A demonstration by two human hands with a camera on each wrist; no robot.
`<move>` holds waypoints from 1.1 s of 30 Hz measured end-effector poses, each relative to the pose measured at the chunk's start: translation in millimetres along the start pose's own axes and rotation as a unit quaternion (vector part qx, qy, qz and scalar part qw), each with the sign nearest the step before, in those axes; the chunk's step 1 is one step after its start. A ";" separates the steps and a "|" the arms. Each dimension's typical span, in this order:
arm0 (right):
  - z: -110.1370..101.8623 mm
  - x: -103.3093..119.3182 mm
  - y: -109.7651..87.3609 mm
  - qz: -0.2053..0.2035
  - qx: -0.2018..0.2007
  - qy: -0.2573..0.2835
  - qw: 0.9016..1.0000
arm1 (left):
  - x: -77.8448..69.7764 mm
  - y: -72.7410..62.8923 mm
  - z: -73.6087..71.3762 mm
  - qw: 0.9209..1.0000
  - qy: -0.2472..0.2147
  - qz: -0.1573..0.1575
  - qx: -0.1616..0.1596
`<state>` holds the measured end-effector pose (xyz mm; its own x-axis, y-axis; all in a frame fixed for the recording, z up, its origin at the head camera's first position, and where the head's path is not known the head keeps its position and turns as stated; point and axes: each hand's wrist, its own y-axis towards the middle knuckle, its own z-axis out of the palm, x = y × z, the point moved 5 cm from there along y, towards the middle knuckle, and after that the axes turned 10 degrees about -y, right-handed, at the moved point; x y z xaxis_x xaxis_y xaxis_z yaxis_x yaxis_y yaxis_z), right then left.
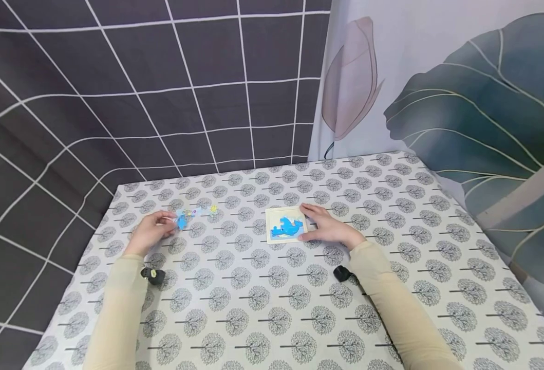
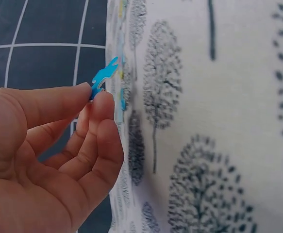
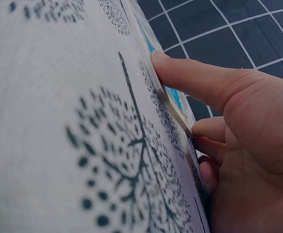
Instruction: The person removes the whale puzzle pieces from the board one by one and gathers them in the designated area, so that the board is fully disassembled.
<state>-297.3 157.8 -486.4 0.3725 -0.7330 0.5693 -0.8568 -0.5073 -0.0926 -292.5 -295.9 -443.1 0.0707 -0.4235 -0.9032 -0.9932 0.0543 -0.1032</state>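
Head view: my left hand [image 1: 150,231] rests on the tablecloth [image 1: 272,308] at the left, pinching a small blue puzzle piece [image 1: 182,220] between thumb and fingertips; more loose pieces [image 1: 202,210], pale blue and yellow, lie just beyond it on the cloth. My right hand [image 1: 328,226] lies against the right edge of the puzzle board [image 1: 286,225], a pale square frame with a blue animal-shaped figure inside; thumb at the near corner, forefinger along the far corner, fingers curled round the edge. The board lies flat near the table's middle, well apart from the left hand. The cloth is white with grey tree prints; a dark grid backdrop [image 1: 137,77] stands behind. Left wrist view: the puzzle piece [image 2: 102,77] is thin, bright blue, with an irregular notched outline, its tip projecting past the fingertips; thumb and forefinger [image 2: 58,99] clamp its lower end, the remaining fingers loosely curled. Right wrist view: the puzzle board [image 3: 173,104] shows as a thin pale slab, a strip of blue on its face; my right hand [image 3: 238,131] grips its edge, forefinger [image 3: 190,77] pressed on the rim, other fingers tucked at its near side.
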 end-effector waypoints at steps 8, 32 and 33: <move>-1.6 -0.2 0.3 0.003 -0.001 0.007 1.000 | 7.4 3.4 0.5 0.999 0.032 -0.026 -0.010; -0.5 2.5 -2.7 0.004 0.003 0.021 1.000 | 5.9 2.4 2.9 0.990 0.116 -0.057 -0.049; -0.4 2.6 -3.1 0.003 0.003 0.021 1.000 | 6.4 1.7 3.3 0.990 0.117 -0.058 -0.050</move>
<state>-293.9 157.6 -484.3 0.3520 -0.7160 0.6029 -0.8564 -0.5063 -0.1012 -293.4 -295.5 -450.4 0.1725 -0.6209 -0.7647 -0.9848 -0.0923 -0.1472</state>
